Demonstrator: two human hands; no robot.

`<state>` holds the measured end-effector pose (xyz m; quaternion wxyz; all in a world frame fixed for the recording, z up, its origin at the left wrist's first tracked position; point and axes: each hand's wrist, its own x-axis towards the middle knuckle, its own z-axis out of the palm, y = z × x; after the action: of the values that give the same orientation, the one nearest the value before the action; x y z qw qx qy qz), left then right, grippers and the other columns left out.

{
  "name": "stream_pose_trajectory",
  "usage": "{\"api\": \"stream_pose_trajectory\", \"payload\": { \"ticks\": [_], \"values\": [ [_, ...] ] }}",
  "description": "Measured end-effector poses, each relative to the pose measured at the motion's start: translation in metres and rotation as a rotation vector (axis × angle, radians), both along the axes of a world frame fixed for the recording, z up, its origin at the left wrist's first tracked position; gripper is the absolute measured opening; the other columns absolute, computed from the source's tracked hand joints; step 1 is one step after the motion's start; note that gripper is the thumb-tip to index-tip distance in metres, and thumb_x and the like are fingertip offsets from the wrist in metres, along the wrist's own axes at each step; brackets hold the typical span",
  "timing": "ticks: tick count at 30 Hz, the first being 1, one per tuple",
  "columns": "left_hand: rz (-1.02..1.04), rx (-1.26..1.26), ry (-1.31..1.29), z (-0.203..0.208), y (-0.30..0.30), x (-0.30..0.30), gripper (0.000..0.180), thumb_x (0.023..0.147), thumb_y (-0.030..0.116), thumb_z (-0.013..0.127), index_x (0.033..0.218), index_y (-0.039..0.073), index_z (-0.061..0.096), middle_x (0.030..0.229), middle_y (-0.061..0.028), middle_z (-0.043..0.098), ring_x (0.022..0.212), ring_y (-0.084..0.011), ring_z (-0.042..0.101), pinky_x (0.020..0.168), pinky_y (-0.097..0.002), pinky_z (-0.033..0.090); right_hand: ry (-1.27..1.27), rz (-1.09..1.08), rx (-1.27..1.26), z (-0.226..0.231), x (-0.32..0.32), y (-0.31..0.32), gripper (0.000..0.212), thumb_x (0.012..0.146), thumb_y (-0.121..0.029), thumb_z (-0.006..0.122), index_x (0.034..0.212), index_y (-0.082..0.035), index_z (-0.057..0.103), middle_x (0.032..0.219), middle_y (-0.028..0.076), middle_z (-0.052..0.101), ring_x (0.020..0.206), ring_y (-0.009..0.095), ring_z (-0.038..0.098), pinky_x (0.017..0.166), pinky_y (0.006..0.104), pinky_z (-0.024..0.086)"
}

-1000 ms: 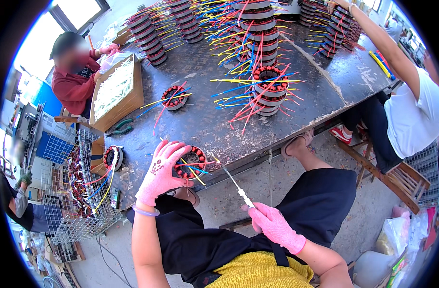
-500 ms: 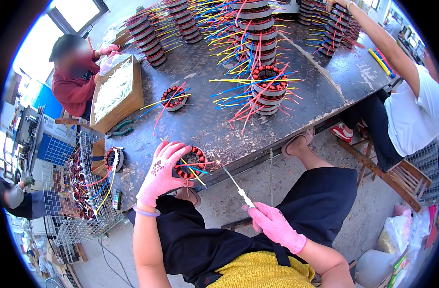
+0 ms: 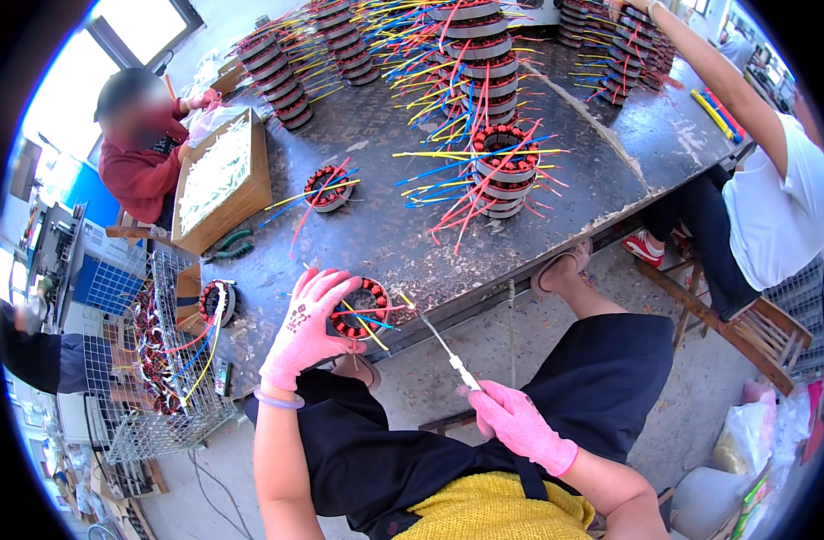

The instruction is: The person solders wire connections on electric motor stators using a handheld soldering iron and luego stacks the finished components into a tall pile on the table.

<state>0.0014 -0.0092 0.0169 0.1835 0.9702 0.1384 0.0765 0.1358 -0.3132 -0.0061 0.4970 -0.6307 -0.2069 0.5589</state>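
My left hand (image 3: 306,335), in a pink glove, grips a motor stator (image 3: 376,293) at the table's near edge. Red and black windings line this ring, and its red, blue and yellow wires stick out to the right. My right hand (image 3: 525,428), also gloved in pink, is closed around the white handle of a slim tool (image 3: 458,363) with a long, thin metal shaft. The shaft's tip points at the wire ends beside the stator, with a small yellow-orange spot there. Whether tip and wire touch, I cannot tell.
A single stator (image 3: 328,191) and a stack of stators (image 3: 504,184) stand farther back on the dark table (image 3: 376,238). Green-handled pliers (image 3: 232,245) lie near a box of white pieces (image 3: 261,184). A wire basket (image 3: 160,432) adjoins the left edge. Co-workers sit left and right.
Both hands hold their things in nearly the same place. The orange glow at the tool's tip looks smaller, with more yellow showing.
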Motion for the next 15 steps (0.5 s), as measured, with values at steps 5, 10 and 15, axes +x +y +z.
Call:
{"api": "stream_pose_trajectory", "payload": {
  "ticks": [5, 10, 15],
  "values": [
    [-0.005, 0.021, -0.012, 0.000, 0.001, 0.000, 0.089, 0.054, 0.031, 0.089, 0.135, 0.013, 0.057, 0.136, -0.0107, 0.057, 0.135, -0.0300, 0.046, 0.121, -0.0504, 0.023, 0.029, -0.013, 0.030, -0.012, -0.002, -0.002, 0.038, 0.104, -0.030, 0.047, 0.124, -0.001, 0.062, 0.066, 0.000, 0.051, 0.061, 0.008, 0.047, 0.059, 0.0276, 0.041],
    [-0.010, 0.002, -0.012, -0.002, 0.001, 0.001, 0.088, 0.055, 0.030, 0.089, 0.135, 0.012, 0.057, 0.136, -0.0105, 0.057, 0.135, -0.0299, 0.045, 0.122, -0.0501, 0.022, -0.007, -0.009, 0.010, -0.008, 0.000, -0.002, 0.038, 0.104, -0.030, 0.047, 0.122, -0.001, 0.063, 0.066, 0.000, 0.051, 0.061, 0.007, 0.047, 0.059, 0.0270, 0.041],
    [-0.021, -0.020, -0.028, -0.003, 0.004, 0.000, 0.087, 0.054, 0.030, 0.090, 0.133, 0.011, 0.057, 0.136, -0.0103, 0.057, 0.136, -0.0298, 0.045, 0.122, -0.0499, 0.022, 0.043, -0.033, 0.021, -0.001, -0.002, 0.000, 0.038, 0.104, -0.029, 0.050, 0.125, -0.001, 0.064, 0.068, -0.003, 0.051, 0.062, 0.005, 0.044, 0.058, 0.0226, 0.035]
  ]
}}
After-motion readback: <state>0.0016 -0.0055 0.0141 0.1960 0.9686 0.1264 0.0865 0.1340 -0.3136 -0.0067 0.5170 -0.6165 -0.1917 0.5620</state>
